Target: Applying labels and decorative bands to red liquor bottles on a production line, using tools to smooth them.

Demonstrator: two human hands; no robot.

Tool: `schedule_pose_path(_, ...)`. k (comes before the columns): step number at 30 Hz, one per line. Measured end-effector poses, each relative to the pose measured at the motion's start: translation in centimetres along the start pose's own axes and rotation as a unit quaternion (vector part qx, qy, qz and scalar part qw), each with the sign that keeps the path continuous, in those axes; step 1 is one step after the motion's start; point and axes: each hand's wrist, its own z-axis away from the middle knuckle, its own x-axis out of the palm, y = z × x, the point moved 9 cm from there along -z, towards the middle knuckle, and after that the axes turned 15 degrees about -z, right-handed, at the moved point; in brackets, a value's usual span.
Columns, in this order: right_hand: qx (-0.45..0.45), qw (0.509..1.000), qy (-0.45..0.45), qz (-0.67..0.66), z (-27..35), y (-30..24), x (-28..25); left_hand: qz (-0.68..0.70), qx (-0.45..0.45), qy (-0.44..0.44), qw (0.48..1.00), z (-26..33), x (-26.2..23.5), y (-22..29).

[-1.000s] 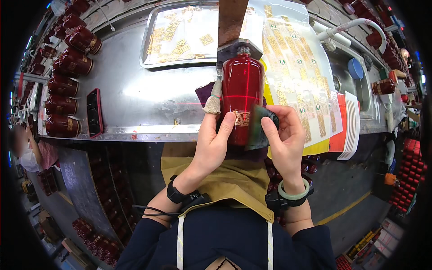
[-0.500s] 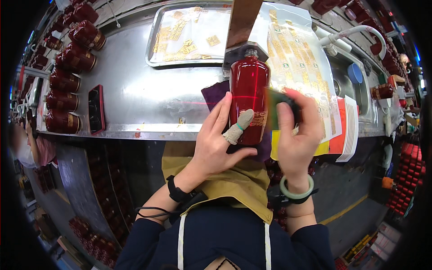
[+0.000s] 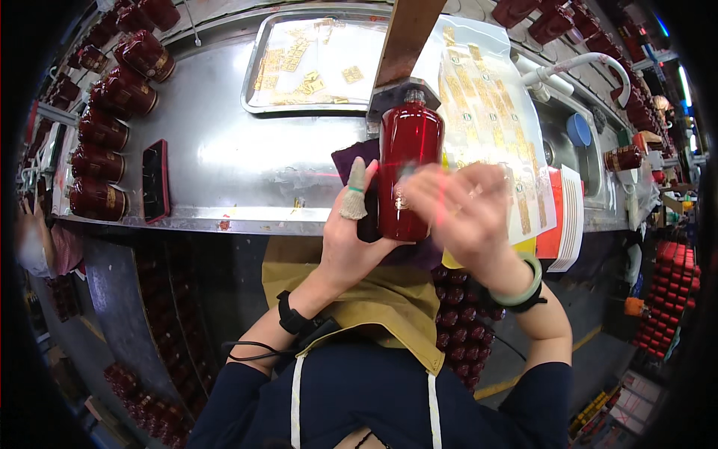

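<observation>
A dark red glossy bottle (image 3: 410,138) lies with its clear neck toward a bracket at the far side and its base toward me. Thin red light lines cross it. Gold print shows low on its face, partly behind my right hand (image 3: 467,213). That hand is smeared by motion over the bottle's lower right; whether it holds anything cannot be made out. My left hand (image 3: 350,228) is open along the bottle's left side, fingers stretched out and thumb by the base. A pale knitted finger cover (image 3: 354,196) with a green band sits on one finger. Purple cloth (image 3: 345,159) shows beneath.
A metal tray (image 3: 248,90) with gold decals stands behind. Decal sheets (image 3: 490,90) spread right of the bottle, before a sink with a white tap (image 3: 583,58). Several red jars (image 3: 99,163) and a black phone-like case (image 3: 155,182) are at left. An upright board (image 3: 407,41) rises behind the bottle.
My left fingers have come off the bottle's face to its left side. My right hand has swung left over the bottle; the dark green pad it held no longer shows.
</observation>
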Motion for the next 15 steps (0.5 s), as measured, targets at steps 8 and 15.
schedule_pose_path(8, 0.027, 0.998, 0.050, 0.036, -0.8, 1.9, -1.0, 0.009, 0.043, 0.028, 0.999, -0.2, 0.0, 0.2)
schedule_pose_path(15, 0.120, 0.982, 0.141, -0.037, 1.4, 5.2, -1.5, -0.049, 0.058, 0.026, 0.997, -0.1, -0.4, 0.5)
